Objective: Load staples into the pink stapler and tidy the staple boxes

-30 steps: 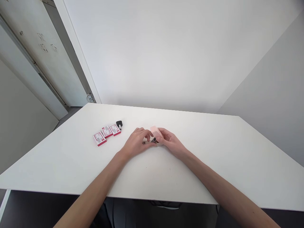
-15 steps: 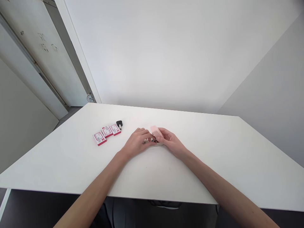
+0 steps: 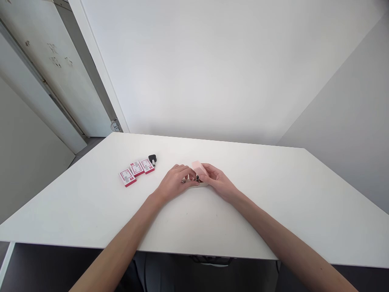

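Pink block (image 3: 199,168): small and pale, low over the worktop (image 3: 273,194), held between both hands.
Dark metal part (image 3: 197,178): at the near underside of the pink block; too small to identify.
Right hand (image 3: 217,180): right of the pink block, fingers curled shut around it.
Left hand (image 3: 176,180): left of the pink block, fingertips pinched together at the dark metal part.
Handling: probably best with the right hand bracing steadily and only the left fingertips working.
Red-and-white boxes (image 3: 136,168): three in a row, left of the pink block, apart.
Black item (image 3: 152,158): left of the pink block, slightly farther back.
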Demonstrator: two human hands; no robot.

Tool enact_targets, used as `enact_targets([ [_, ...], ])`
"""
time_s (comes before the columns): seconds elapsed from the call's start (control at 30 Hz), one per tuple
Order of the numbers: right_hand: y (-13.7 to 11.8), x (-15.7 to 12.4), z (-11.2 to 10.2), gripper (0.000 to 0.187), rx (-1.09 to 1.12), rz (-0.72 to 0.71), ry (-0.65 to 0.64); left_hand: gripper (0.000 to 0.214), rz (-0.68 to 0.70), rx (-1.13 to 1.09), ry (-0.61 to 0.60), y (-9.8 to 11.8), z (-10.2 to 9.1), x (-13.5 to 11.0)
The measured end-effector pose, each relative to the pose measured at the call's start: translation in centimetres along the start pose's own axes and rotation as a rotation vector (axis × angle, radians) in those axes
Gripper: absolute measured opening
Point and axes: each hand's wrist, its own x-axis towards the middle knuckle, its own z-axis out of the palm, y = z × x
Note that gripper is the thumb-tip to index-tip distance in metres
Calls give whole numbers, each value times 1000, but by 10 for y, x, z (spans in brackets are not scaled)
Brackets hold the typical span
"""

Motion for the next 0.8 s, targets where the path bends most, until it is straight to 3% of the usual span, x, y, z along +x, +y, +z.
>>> enact_targets([
  [0.23,0,-1,-1,39,-1,22,8,9,23,17,-19,2,0,0],
  [0.8,1,0,-1,44,-13,3,-3,16,-57,-28,-55,3,-2,0],
])
